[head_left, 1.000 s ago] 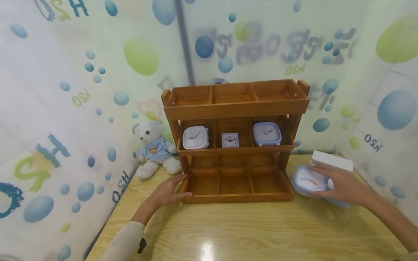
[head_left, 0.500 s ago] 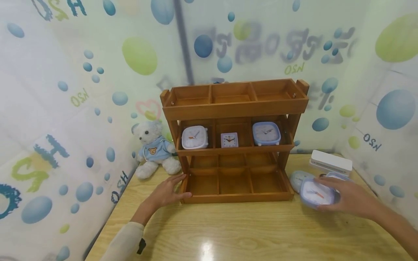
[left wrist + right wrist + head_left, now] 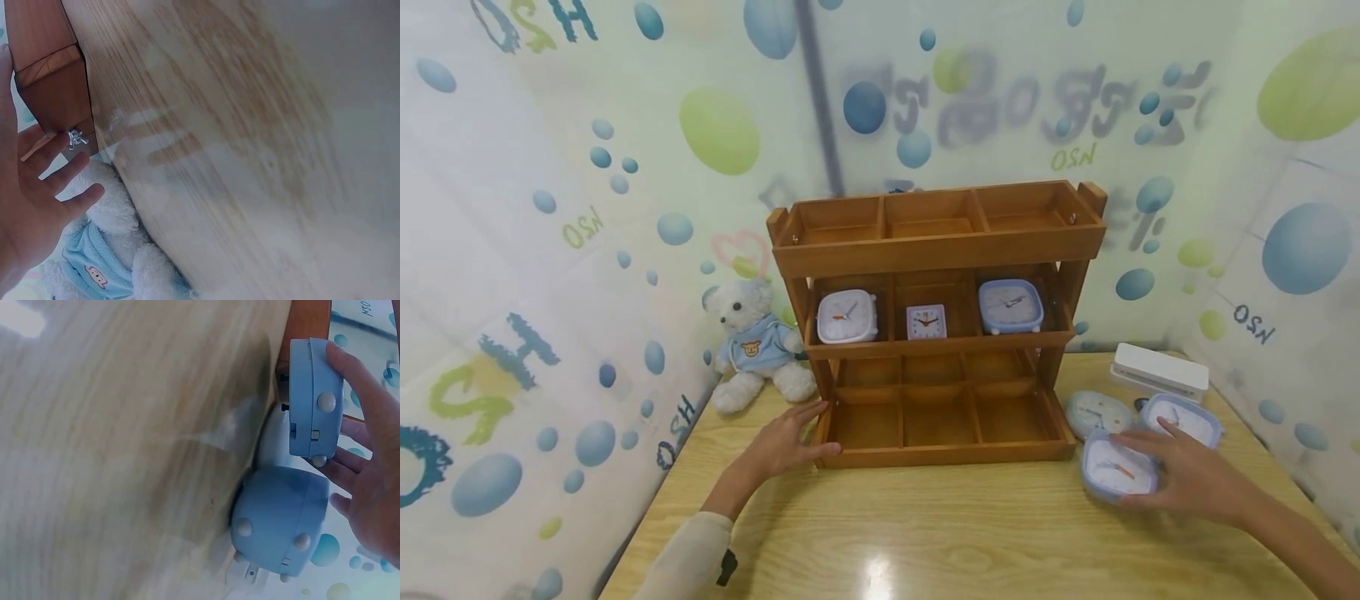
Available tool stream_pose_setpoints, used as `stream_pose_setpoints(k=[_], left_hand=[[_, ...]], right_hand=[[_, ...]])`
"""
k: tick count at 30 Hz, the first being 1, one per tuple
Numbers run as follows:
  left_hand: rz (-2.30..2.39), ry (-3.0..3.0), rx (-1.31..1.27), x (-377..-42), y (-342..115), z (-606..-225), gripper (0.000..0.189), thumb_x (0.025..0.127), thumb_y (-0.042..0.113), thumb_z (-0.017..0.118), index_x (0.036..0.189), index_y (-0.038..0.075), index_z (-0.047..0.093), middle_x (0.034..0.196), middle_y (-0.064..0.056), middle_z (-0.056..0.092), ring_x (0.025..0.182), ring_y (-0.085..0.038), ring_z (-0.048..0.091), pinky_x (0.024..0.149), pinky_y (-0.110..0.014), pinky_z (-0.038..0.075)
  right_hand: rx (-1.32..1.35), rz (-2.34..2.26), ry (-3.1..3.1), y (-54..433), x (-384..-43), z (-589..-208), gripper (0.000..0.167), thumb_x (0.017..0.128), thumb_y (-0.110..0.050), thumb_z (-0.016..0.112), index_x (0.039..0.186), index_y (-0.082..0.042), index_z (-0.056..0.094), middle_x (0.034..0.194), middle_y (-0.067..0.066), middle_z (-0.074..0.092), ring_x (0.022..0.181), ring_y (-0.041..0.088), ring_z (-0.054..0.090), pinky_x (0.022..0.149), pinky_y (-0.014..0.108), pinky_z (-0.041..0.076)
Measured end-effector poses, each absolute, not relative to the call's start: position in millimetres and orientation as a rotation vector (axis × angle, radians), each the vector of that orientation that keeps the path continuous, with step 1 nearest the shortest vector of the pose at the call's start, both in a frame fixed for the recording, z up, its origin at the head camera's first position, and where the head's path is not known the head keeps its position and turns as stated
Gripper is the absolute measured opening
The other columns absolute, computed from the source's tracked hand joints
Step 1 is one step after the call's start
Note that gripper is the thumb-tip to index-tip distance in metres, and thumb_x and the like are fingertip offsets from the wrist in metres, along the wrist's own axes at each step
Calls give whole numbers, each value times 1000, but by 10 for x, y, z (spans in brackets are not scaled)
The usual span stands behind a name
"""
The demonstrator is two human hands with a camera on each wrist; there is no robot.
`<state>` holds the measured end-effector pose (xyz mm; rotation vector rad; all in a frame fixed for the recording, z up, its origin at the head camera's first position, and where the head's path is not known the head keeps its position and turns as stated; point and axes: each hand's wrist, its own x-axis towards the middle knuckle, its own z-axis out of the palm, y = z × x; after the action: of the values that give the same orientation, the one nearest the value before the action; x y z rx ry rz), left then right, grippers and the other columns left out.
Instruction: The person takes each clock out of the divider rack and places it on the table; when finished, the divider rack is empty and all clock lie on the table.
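Note:
My right hand (image 3: pixel 1195 479) grips a light-blue alarm clock (image 3: pixel 1118 468) by its sides, raised off the table beside the shelf's lower right corner. Seen edge-on in the right wrist view, this alarm clock (image 3: pixel 312 400) shows round white feet and sits between thumb and fingers. A rounded grey-green clock (image 3: pixel 1097 411) and another blue alarm clock (image 3: pixel 1195 421) lie just behind it, the latter partly covered by the hand. My left hand (image 3: pixel 781 440) rests with spread fingers against the lower left corner of the brown wooden shelf (image 3: pixel 943 456); its fingers (image 3: pixel 84 200) appear extended in the left wrist view.
On the middle tier sit a white clock (image 3: pixel 847 317), a small pink-framed clock (image 3: pixel 927 322) and a blue clock (image 3: pixel 1011 306), one per compartment. A teddy bear (image 3: pixel 756 346) in a blue hoodie sits left of the shelf. A white box (image 3: pixel 1160 371) stands at the back right.
The right hand has drawn the held alarm clock forward, away from the white box, uncovering the grey-green clock and the other blue one. The left hand has stayed at the shelf corner.

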<state>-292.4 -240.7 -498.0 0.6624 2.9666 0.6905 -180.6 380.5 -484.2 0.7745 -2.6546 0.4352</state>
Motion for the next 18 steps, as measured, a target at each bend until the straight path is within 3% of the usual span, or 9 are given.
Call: stream_pose_setpoints(k=[2, 4, 11, 18], left_hand=[[689, 2968, 655, -2922, -2411, -4980, 98, 83, 77, 69, 157, 16, 48, 160, -11, 46, 144, -40, 44, 111, -58, 43], [686, 2970, 644, -2921, -2412, -4985, 98, 83, 77, 69, 157, 16, 48, 159, -12, 46, 144, -40, 45, 111, -59, 43], [699, 2947, 595, -2906, -2393, -4990, 98, 83, 77, 69, 158, 18, 47, 158, -12, 48, 143, -40, 46, 110, -59, 43], [702, 2944, 600, -2907, -2390, -4969, 97, 83, 76, 69, 158, 18, 47, 159, -12, 47, 143, -41, 45, 111, -60, 42]], right_hand=[[812, 395, -2598, 3794, -1818, -4886, 85, 61, -61, 93, 122, -4, 75, 120, 13, 74, 111, 47, 66, 124, 19, 0], [825, 361, -2573, 3784, -1823, -4922, 86, 61, -61, 93, 122, -4, 75, 118, 12, 75, 108, 45, 67, 125, 23, -3], [777, 316, -2645, 3749, -1805, -5027, 87, 63, -65, 90, 126, -7, 73, 119, 13, 74, 107, 44, 69, 128, 49, -4], [804, 296, -2558, 3750, -1831, -5076, 84, 62, -63, 91, 124, -9, 74, 114, 12, 76, 103, 42, 70, 128, 45, -3]])
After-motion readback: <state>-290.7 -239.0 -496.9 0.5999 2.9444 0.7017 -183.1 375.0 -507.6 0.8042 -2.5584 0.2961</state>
